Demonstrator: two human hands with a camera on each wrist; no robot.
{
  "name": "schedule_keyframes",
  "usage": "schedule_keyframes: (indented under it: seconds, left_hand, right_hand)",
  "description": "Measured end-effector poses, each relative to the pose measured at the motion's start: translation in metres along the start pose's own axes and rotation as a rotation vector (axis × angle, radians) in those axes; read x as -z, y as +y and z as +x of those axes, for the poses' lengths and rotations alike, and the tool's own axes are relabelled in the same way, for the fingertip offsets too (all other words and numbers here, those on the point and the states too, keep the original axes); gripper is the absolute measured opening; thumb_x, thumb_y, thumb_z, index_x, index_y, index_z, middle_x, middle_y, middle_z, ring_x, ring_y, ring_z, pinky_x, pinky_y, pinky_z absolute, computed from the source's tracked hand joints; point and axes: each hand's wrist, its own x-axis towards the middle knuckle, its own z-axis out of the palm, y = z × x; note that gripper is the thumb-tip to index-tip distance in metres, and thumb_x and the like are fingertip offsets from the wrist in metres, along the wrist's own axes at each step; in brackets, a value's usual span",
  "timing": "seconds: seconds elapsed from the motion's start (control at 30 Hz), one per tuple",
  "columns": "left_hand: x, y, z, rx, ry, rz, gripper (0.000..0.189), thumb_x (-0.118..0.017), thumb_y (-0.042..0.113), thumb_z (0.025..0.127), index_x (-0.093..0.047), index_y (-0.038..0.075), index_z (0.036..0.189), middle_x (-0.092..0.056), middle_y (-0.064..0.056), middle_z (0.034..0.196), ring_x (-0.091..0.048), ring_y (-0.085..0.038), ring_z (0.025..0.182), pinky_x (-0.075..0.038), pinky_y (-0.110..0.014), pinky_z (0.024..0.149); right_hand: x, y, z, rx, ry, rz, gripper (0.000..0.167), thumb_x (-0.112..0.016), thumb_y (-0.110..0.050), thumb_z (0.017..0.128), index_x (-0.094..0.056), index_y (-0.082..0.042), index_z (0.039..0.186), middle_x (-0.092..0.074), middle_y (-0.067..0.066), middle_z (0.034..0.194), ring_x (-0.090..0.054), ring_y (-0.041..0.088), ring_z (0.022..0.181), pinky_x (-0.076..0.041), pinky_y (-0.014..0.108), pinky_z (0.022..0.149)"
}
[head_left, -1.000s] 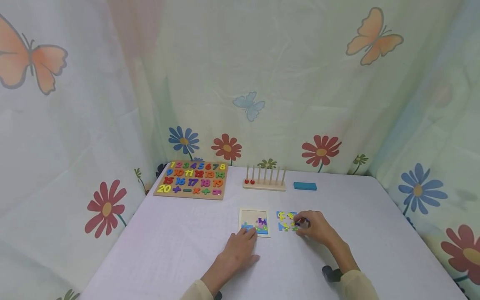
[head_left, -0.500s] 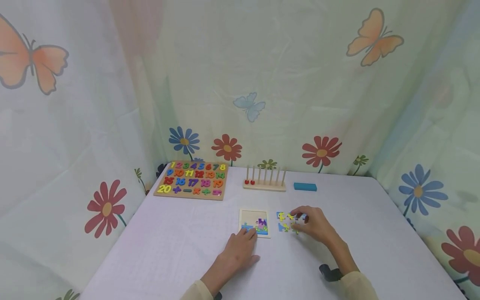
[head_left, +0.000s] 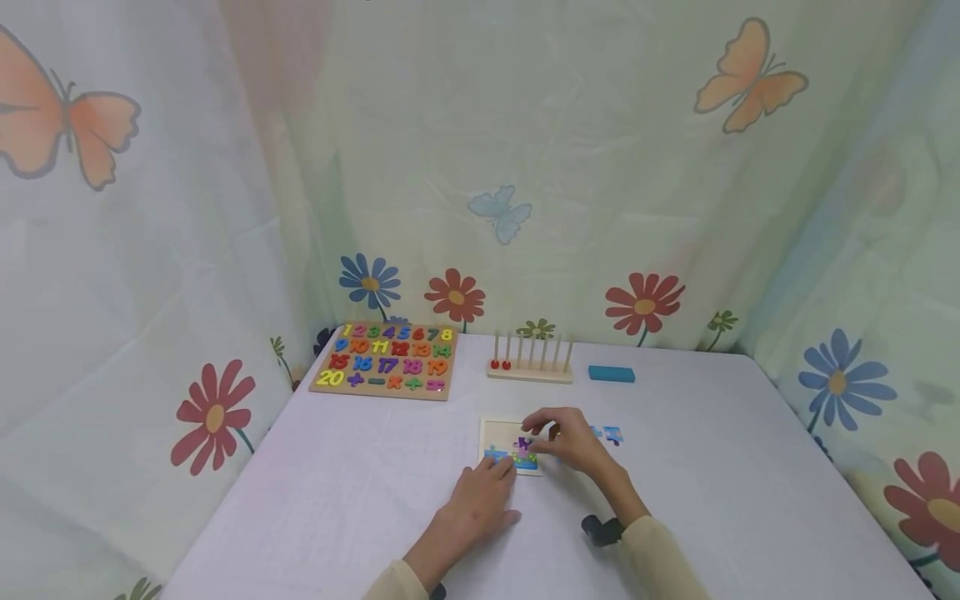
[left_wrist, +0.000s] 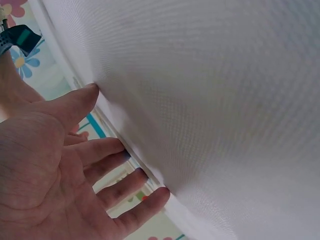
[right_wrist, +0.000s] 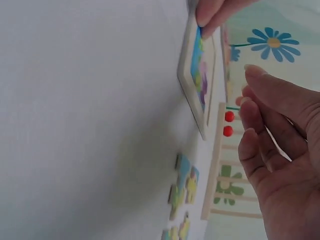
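My left hand (head_left: 483,500) lies with fingers extended over the lower edge of a small wooden puzzle tray (head_left: 482,433); the left wrist view shows its fingertips (left_wrist: 162,192) along the tray's edge. Blue, green and purple jigsaw pieces (right_wrist: 202,75) fill the tray's lower part. My right hand (head_left: 573,442) is over the tray's right side, thumb and fingers curved toward each other. Whether a piece sits between those fingertips I cannot tell. Loose jigsaw pieces (head_left: 613,434) lie right of the tray, partly hidden by this hand; several show in the right wrist view.
A number board (head_left: 382,360) with colourful numerals stands at the back left. Behind the tray is a wooden peg stand (head_left: 528,372) with two red beads, and beside it a teal block (head_left: 611,373). Printed curtains (head_left: 585,167) enclose the white table (head_left: 337,483).
My right hand has moved left from the loose pieces to above the tray's right side. My left hand stays at the tray's lower edge.
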Motion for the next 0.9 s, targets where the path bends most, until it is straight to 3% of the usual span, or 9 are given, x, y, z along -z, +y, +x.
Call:
schedule_keyframes:
  seconds: [0.37,0.67,0.9]
  left_hand:
    - [0.003,0.001,-0.001,-0.003,0.007,0.035,0.069,-0.074,0.056,0.098,-0.062,0.015,0.152,-0.057,0.003,0.158,-0.055,-0.021,0.144,-0.058,-0.045,0.107]
    - [0.002,0.001,0.001,-0.001,0.003,0.032,0.070,-0.074,0.057,0.098,-0.061,0.014,0.153,-0.056,0.002,0.159,-0.054,-0.022,0.146,-0.057,-0.046,0.108]
    - [0.001,0.001,0.001,0.007,-0.010,0.020,0.069,-0.074,0.056,0.098,-0.061,0.014,0.152,-0.056,0.003,0.159,-0.053,-0.022,0.146,-0.057,-0.047,0.109]
  right_hand:
    - [-0.016,0.003,0.011,-0.102,-0.028,-0.032,0.027,-0.091,0.004,0.080,-0.080,-0.001,0.104,-0.080,0.007,0.097,-0.068,0.023,0.089,-0.051,0.024,0.072]
    - [-0.018,0.001,0.014,-0.165,-0.038,-0.057,0.030,-0.091,0.006,0.079,-0.080,-0.003,0.106,-0.078,0.002,0.095,-0.066,0.018,0.087,-0.054,0.026,0.075]
    - [-0.019,0.002,0.012,-0.164,-0.041,-0.040,0.035,-0.091,0.007,0.079,-0.078,0.001,0.110,-0.079,0.004,0.096,-0.068,0.017,0.085,-0.056,0.027,0.075]
